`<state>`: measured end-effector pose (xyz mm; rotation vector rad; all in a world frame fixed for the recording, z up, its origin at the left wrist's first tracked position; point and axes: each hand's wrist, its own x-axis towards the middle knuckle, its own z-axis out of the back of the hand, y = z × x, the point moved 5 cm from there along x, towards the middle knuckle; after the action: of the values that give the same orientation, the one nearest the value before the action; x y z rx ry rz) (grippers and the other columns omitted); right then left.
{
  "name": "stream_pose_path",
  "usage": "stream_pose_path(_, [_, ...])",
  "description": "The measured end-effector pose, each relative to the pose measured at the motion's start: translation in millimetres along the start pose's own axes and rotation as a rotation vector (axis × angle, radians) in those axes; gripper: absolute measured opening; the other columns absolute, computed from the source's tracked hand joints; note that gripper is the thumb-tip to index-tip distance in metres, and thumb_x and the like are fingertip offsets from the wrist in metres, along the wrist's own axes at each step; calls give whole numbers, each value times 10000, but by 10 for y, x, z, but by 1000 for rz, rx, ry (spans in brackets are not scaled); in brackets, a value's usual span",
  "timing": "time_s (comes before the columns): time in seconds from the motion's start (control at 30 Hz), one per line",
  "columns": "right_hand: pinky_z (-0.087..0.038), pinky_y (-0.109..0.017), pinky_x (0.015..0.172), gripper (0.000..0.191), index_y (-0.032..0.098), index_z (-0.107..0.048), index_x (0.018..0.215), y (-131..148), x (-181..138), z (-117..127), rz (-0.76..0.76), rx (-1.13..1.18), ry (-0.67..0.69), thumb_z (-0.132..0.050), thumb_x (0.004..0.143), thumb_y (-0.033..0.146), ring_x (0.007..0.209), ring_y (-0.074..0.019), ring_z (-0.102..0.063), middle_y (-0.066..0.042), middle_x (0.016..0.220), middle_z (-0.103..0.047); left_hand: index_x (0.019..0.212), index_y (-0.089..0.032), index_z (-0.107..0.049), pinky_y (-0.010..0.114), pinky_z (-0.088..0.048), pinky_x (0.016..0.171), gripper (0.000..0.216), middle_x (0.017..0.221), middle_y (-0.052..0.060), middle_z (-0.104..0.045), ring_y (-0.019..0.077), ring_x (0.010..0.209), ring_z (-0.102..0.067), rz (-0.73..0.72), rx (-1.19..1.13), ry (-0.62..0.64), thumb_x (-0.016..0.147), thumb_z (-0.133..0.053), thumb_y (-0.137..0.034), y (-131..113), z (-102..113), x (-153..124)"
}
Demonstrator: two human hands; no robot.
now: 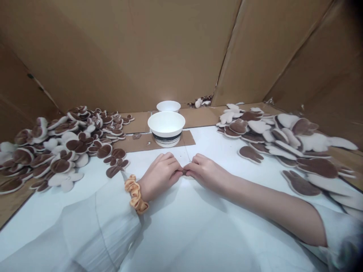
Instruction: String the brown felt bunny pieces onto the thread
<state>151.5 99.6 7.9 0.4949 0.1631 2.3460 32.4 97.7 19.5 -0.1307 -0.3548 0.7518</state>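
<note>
My left hand [161, 173] and my right hand [204, 170] rest on the white table [181, 226], fingertips meeting in the middle. Both are curled into a pinch at the same spot; what they pinch is too small to make out, though a thin thread seems to run up from there. An orange scrunchie [135, 193] sits on my left wrist. A white bowl with dark stripes [166, 128] stands just beyond my hands on a cardboard strip.
A heap of brown and white plush ear-shaped pieces [68, 145] lies at the left. A larger spread of similar rabbit-shaped pieces [283, 139] covers the right. A second white bowl [168, 106] stands behind the first. Cardboard walls [159, 53] enclose the back and sides.
</note>
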Motion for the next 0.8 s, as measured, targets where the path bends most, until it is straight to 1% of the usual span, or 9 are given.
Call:
stream_pose_path(0.1, [-374, -264, 580, 175, 107, -612, 781, 76, 5, -36, 41, -201, -8, -462, 840, 173, 682, -177, -445, -66, 669, -496, 767, -155, -587, 308, -363, 742, 141, 751, 27, -592, 175, 831, -454, -5, -2, -19, 827, -469, -203, 4, 0, 5])
stream_pose_path(0.17, [-362, -289, 584, 189, 96, -586, 733, 156, 22, -64, 86, -343, 24, -422, 827, 91, 664, -189, -446, -82, 671, -503, 769, -151, -588, 311, -365, 749, 145, 755, 32, -593, 176, 829, -451, 1, 1, -32, 828, -465, -201, 5, 2, 4])
stream_pose_path(0.23, [-347, -309, 578, 209, 89, -567, 714, 228, 40, -101, 122, -463, 72, -387, 785, 9, 641, -201, -451, -97, 669, -515, 767, -146, -585, 315, -367, 759, 152, 762, 37, -591, 178, 828, -448, 7, 3, -48, 831, -460, -203, 3, 4, -1])
stream_pose_path(0.33, [-338, -324, 576, 246, 80, -559, 730, 273, 65, -142, 106, -552, 112, -345, 757, -38, 637, -221, -473, -110, 665, -532, 740, -147, -574, 318, -369, 763, 157, 758, 37, -585, 177, 820, -443, 19, -5, -81, 831, -460, -205, -1, 8, -15])
stream_pose_path(0.5, [-350, -325, 600, 236, 82, -557, 766, 285, 62, -130, 52, -516, 142, -352, 760, -35, 676, -233, -494, -114, 703, -554, 717, -154, -574, 313, -368, 771, 147, 753, 24, -587, 170, 809, -443, 58, -47, -109, 821, -478, -194, -26, -2, -25])
stream_pose_path(0.63, [-367, -327, 633, 205, 87, -557, 776, 301, 3, -88, 49, -482, 158, -392, 750, -32, 684, -226, -496, -108, 730, -563, 730, -166, -609, 313, -371, 780, 148, 755, 27, -594, 175, 812, -456, 75, -110, -112, 813, -503, -227, -68, 5, -18])
stream_pose_path(0.67, [-373, -328, 643, 197, 86, -558, 787, 295, -19, -79, 49, -466, 153, -399, 756, -27, 691, -225, -497, -107, 740, -567, 772, -172, -625, 316, -372, 789, 142, 774, 32, -599, 179, 824, -461, 88, -134, -125, 813, -508, -241, -65, 16, -16])
stream_pose_path(0.73, [-383, -324, 664, 169, 88, -556, 804, 241, -61, -45, 16, -407, 116, -410, 787, 5, 723, -225, -501, -106, 756, -574, 932, -192, -628, 327, -371, 818, 192, 856, 47, -606, 189, 871, -468, 144, -188, -172, 827, -490, -275, -29, 45, -9])
stream_pose_path(0.8, [-390, -314, 680, 143, 97, -548, 800, 127, -95, 25, -63, -313, 54, -413, 822, 53, 763, -222, -499, -105, 772, -580, 1105, -221, -563, 353, -353, 867, 292, 988, 61, -594, 204, 950, -459, 217, -232, -212, 854, -436, -301, 25, 50, 13])
